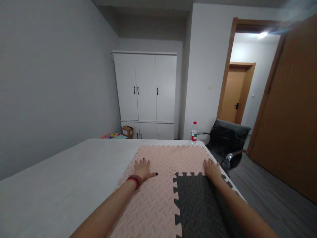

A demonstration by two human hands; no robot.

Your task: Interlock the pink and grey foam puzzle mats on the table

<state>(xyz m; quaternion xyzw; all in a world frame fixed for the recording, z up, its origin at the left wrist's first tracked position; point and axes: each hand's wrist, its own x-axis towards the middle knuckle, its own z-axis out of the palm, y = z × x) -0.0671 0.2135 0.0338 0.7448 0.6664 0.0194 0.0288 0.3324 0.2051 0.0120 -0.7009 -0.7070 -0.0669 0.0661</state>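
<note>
Pink foam puzzle mats (170, 158) lie joined on a white table (61, 178), with a dark grey foam mat (195, 205) interlocked at the near right. My left hand (144, 169) rests flat on the pink mat, fingers spread, a red band on the wrist. My right hand (212, 168) lies flat at the far corner of the grey mat, where it meets the pink one. Neither hand holds anything.
A plastic water bottle (193, 132) stands at the table's far right corner. A black office chair (228, 140) sits beside the table's right edge. A white wardrobe (146, 94) stands at the back, with a cardboard box (127, 131) and colourful pieces on the floor. A wooden door (292, 109) is open at right.
</note>
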